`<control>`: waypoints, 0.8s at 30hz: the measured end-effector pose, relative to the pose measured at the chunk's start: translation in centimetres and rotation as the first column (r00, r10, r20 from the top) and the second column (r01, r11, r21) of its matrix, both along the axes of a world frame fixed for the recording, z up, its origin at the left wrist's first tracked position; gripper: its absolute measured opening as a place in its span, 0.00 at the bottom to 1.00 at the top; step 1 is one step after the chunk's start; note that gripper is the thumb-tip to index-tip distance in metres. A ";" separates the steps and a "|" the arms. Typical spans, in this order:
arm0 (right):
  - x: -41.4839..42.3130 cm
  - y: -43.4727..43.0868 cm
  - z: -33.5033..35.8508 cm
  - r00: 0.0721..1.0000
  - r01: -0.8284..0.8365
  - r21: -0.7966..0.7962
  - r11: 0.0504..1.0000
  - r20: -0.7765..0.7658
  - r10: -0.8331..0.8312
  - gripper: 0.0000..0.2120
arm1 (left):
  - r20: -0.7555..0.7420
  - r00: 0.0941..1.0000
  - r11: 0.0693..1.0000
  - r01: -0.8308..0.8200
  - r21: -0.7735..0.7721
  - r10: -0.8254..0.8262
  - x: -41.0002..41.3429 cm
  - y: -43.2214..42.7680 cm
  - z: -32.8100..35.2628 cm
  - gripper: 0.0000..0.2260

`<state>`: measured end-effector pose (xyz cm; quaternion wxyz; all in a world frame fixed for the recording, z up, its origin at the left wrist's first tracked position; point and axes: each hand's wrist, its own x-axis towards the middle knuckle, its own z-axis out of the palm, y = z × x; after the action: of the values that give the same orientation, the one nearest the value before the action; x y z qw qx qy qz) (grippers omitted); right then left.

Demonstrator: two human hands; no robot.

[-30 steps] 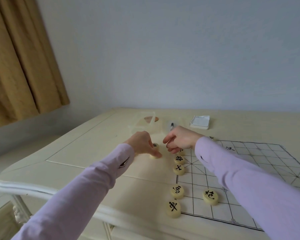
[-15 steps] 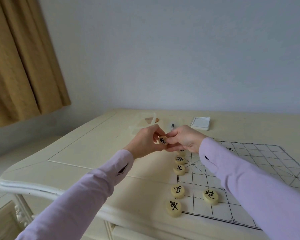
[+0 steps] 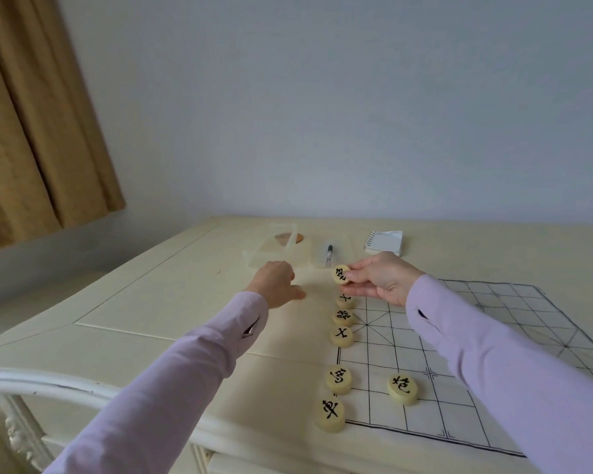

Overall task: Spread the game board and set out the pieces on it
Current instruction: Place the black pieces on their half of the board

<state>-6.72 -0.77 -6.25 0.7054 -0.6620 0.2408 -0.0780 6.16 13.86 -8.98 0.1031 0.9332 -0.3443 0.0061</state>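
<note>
A white game board (image 3: 466,357) with a black grid lies spread on the table's right side. Several cream round pieces with black characters stand along its left edge (image 3: 342,336), and one more (image 3: 403,389) sits a column inward. My right hand (image 3: 379,278) pinches a cream piece (image 3: 340,275) above the far end of that row, its face turned towards me. My left hand (image 3: 277,282) rests on the bare table left of the board, fingers curled downward; I cannot see whether anything lies under it.
A clear plastic box and lid (image 3: 281,249) lie beyond my left hand, with a pen (image 3: 329,255) beside them. A small spiral notepad (image 3: 384,242) lies farther back. The table's rounded front edge (image 3: 42,381) is near left. A tan curtain (image 3: 31,114) hangs at left.
Half a second ago both hands held the piece together. My left hand has let go and dropped to the table at left; my right hand keeps the piece.
</note>
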 end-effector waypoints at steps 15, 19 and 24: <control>-1.0 -2.8 -1.9 0.984 0.125 -0.129 0.984 -0.109 -0.139 0.14 | -0.113 0.993 0.998 0.050 0.039 -0.045 -0.2 -0.5 1.0 0.19; -0.6 -3.1 -2.4 0.983 0.127 -0.128 0.984 -0.120 -0.142 0.14 | -0.124 0.991 0.994 0.035 -0.104 -0.048 -0.5 -1.2 1.1 0.11; -0.3 -3.6 -2.7 0.984 0.118 -0.100 0.988 -0.124 -0.130 0.12 | -0.157 0.980 0.943 0.069 -0.326 -0.126 -1.2 -2.5 1.3 0.10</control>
<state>-7.01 -4.41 -8.97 0.6506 -0.6815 0.3230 -0.0896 5.00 11.36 -7.67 0.2828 0.8828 -0.3741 -0.0257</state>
